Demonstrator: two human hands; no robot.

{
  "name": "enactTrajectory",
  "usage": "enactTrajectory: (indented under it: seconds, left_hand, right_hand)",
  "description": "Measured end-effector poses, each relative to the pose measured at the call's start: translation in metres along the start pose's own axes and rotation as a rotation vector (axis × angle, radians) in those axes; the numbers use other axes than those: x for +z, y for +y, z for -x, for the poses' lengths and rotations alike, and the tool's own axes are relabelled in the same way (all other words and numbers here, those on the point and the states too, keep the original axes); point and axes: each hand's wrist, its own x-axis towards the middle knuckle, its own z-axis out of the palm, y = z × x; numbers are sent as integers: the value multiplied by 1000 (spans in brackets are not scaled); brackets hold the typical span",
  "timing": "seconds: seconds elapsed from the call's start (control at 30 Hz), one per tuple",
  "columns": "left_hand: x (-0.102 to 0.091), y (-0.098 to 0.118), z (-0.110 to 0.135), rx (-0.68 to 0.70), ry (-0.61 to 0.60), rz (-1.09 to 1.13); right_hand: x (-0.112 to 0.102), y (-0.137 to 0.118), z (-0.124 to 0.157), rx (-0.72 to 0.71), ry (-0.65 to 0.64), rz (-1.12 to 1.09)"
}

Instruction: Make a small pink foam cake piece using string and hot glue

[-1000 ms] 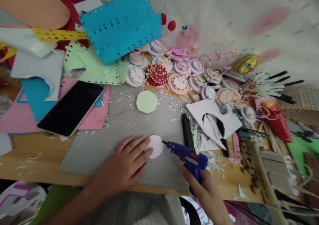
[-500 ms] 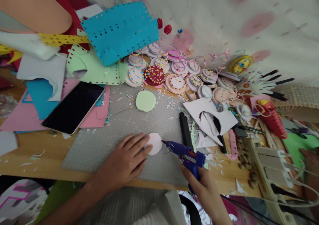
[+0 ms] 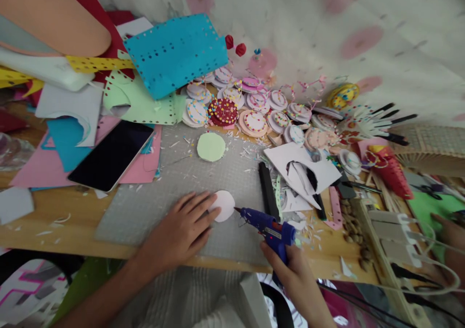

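My left hand (image 3: 189, 226) lies flat with its fingers stretched out, the fingertips resting on the left edge of a small white paper disc (image 3: 224, 206). The disc lies on a grey cutting mat (image 3: 138, 216). In my right hand (image 3: 290, 270) is a blue hot glue gun (image 3: 267, 225), the fingers wrapped round its handle. Its dark nozzle points left and meets or nearly meets the disc's right edge; I cannot tell which. Farther back on the mat sits a pale green round piece (image 3: 211, 147).
Several layered paper discs with beads (image 3: 254, 122) line the wall. Left are a phone (image 3: 111, 156) and coloured foam sheets (image 3: 176, 52). White paper offcuts (image 3: 301, 170), a black bar (image 3: 268, 190) and a power strip (image 3: 374, 250) stand right. Another person's hand (image 3: 452, 236) shows at the right edge.
The camera view has shifted slightly. My hands, the white disc and the glue gun keep nearly the same positions relative to each other.
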Motion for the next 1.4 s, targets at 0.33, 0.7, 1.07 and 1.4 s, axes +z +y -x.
enactTrajectory:
  seconds: [0.33, 0.7, 1.07, 1.4]
  left_hand:
    - [0, 0, 0, -8, 11, 13]
    - [1, 0, 1, -7, -17, -6]
    - [1, 0, 2, -3, 7, 11]
    - [0, 1, 1, -20, 25, 55]
  right_hand:
    - [2, -13, 10, -16, 46, -96]
    - [4, -6, 12, 13, 34, -95]
    - [7, -11, 19, 49, 104, -84]
    - [9, -22, 21, 37, 58, -76]
